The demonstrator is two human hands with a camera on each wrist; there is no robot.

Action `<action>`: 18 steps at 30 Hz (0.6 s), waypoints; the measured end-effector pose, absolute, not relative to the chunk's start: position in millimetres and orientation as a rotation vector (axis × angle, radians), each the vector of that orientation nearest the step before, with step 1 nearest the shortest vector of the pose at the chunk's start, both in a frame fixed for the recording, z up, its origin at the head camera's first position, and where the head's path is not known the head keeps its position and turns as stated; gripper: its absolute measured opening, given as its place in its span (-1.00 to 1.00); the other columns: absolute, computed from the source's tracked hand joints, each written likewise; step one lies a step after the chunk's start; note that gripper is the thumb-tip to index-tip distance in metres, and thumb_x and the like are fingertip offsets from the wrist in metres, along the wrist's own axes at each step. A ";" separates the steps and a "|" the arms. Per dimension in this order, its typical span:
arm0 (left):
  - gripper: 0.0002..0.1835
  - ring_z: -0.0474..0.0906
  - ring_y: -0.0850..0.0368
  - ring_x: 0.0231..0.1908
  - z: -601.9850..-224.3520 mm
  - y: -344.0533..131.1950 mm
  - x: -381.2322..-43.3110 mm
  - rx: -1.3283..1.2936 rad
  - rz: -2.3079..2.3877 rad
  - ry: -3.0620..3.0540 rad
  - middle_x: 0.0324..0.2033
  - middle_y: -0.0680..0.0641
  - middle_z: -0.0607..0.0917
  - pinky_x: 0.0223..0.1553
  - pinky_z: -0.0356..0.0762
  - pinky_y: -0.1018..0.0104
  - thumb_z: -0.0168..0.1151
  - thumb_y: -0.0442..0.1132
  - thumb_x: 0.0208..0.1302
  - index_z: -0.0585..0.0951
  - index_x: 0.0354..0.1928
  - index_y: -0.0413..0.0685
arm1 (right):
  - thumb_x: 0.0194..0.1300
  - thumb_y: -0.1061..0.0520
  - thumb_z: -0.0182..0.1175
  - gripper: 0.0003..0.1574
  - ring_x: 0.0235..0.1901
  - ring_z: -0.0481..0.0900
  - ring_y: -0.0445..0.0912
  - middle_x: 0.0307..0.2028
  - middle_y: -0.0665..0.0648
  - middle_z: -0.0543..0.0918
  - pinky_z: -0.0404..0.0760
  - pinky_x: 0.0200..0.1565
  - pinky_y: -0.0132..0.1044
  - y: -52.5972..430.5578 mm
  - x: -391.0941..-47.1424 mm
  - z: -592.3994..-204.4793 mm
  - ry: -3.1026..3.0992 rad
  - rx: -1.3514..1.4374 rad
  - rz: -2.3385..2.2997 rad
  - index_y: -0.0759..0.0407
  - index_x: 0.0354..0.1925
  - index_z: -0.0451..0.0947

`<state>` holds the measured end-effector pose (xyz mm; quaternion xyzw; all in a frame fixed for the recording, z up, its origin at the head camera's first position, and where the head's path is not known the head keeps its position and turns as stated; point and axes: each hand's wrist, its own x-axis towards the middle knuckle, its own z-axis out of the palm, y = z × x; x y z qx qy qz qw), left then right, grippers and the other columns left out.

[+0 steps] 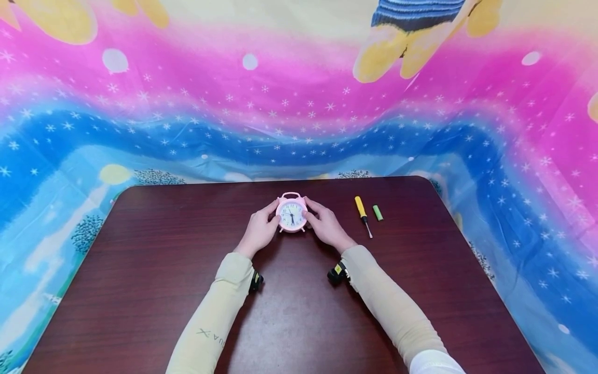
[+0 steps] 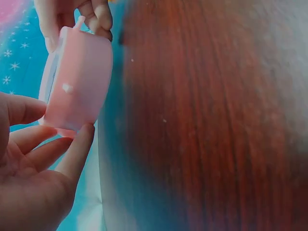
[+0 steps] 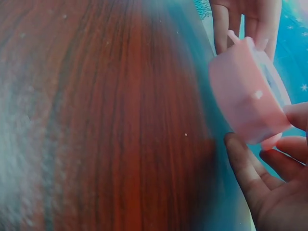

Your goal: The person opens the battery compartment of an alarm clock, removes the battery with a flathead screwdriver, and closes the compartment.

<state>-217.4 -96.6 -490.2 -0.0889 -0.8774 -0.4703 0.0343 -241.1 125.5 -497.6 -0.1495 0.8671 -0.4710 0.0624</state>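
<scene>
A pink alarm clock (image 1: pixel 291 215) with a white dial, a top handle and two small feet faces the head camera near the table's far side. My left hand (image 1: pixel 260 228) grips its left side, thumb at the front rim. On the opposite side my right hand (image 1: pixel 325 224) holds it the same way, thumb on the rim. The left wrist view shows the clock's smooth pink casing (image 2: pixel 82 77) between the fingers of both hands. In the right wrist view the casing (image 3: pixel 248 91) is likewise held from two sides.
Right of the clock, a screwdriver (image 1: pixel 361 210) with a yellow handle lies on the dark wooden table (image 1: pixel 163 270). Beside it is a small green cylinder (image 1: pixel 377 212), perhaps a battery. A printed cloth (image 1: pixel 299 104) hangs behind and around the table.
</scene>
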 end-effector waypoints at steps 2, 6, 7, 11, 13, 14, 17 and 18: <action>-0.43 0.43 -0.09 0.44 -490.2 -96.4 -217.5 -0.278 -1.422 -2.735 0.46 -0.23 0.47 0.44 0.39 0.00 0.10 -0.32 0.53 0.40 0.53 -0.28 | 0.67 0.02 0.09 -0.28 -0.21 0.72 -0.07 0.54 0.23 0.37 0.70 -0.02 -0.16 125.6 -241.0 -497.6 2.620 -0.455 -1.407 0.16 0.64 0.21; -0.40 0.43 -0.06 0.42 -490.9 -95.2 -216.9 -0.260 -1.409 -2.802 0.50 -0.20 0.42 0.40 0.41 0.04 0.05 -0.30 0.53 0.37 0.56 -0.26 | 0.68 0.03 0.08 -0.30 -0.27 0.72 -0.06 0.49 0.24 0.44 0.73 -0.08 -0.15 125.5 -241.9 -497.3 2.636 -0.455 -1.363 0.17 0.62 0.24; -0.40 0.46 -0.06 0.38 -491.4 -94.8 -216.9 -0.252 -1.410 -2.813 0.51 -0.18 0.41 0.35 0.43 0.05 0.04 -0.29 0.53 0.36 0.56 -0.25 | 0.68 0.03 0.07 -0.31 -0.28 0.72 -0.03 0.47 0.24 0.46 0.73 -0.08 -0.12 125.3 -241.9 -496.8 2.640 -0.452 -1.352 0.16 0.62 0.24; -0.40 0.49 -0.08 0.30 -492.2 -93.2 -216.6 -0.219 -1.425 -2.817 0.50 -0.19 0.44 0.31 0.44 0.04 0.05 -0.29 0.53 0.38 0.56 -0.22 | 0.69 0.00 0.05 -0.32 0.09 0.69 0.07 0.47 0.21 0.47 0.63 0.19 -0.02 124.5 -243.8 -496.8 2.676 -0.450 -1.290 0.14 0.62 0.26; -0.42 0.49 -0.08 0.34 -492.0 -92.3 -216.6 -0.206 -1.442 -2.807 0.46 -0.21 0.50 0.35 0.44 0.01 0.06 -0.29 0.53 0.41 0.55 -0.22 | 0.70 -0.03 0.04 -0.32 0.34 0.55 0.06 0.50 0.18 0.44 0.50 0.36 0.00 124.1 -244.3 -497.1 2.685 -0.444 -1.253 0.13 0.61 0.26; -0.43 0.49 -0.08 0.36 -491.9 -91.9 -216.6 -0.201 -1.451 -2.803 0.44 -0.22 0.52 0.38 0.43 0.00 0.06 -0.29 0.54 0.43 0.53 -0.22 | 0.70 -0.05 0.03 -0.32 0.44 0.44 0.04 0.52 0.16 0.41 0.43 0.43 0.00 123.9 -244.7 -497.9 2.685 -0.440 -1.238 0.13 0.61 0.27; -0.48 0.51 -0.10 0.36 -493.0 -91.1 -217.9 -0.195 -1.481 -2.804 0.38 -0.25 0.58 0.40 0.44 -0.02 0.07 -0.30 0.56 0.46 0.50 -0.22 | 0.71 -0.07 0.00 -0.33 0.52 0.32 0.02 0.53 0.14 0.39 0.35 0.49 0.01 123.2 -245.5 -500.3 2.676 -0.430 -1.199 0.13 0.61 0.28; -0.49 0.51 -0.11 0.35 -493.6 -91.3 -218.7 -0.195 -1.491 -2.807 0.37 -0.25 0.59 0.40 0.44 -0.02 0.07 -0.30 0.57 0.47 0.50 -0.22 | 0.71 -0.07 0.00 -0.33 0.53 0.32 0.01 0.54 0.14 0.39 0.35 0.49 0.01 122.9 -245.6 -500.8 2.671 -0.427 -1.194 0.12 0.61 0.29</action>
